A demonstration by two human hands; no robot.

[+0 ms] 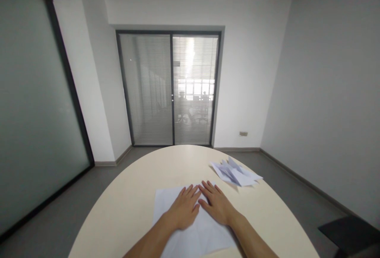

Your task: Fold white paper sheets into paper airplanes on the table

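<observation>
A white sheet of paper with faint creases lies flat on the pale round table, near its front. My left hand rests palm down on the sheet, its fingers stretched forward. Beside it my right hand also lies palm down with its fingers spread. The fingertips of both hands come close together near the sheet's far edge. Neither hand grips anything. Part of the sheet is hidden under my hands and forearms.
Several folded white papers sit in a loose pile at the table's right far side. A dark chair-like object stands at the lower right. Beyond the table are a glass door with blinds and white walls.
</observation>
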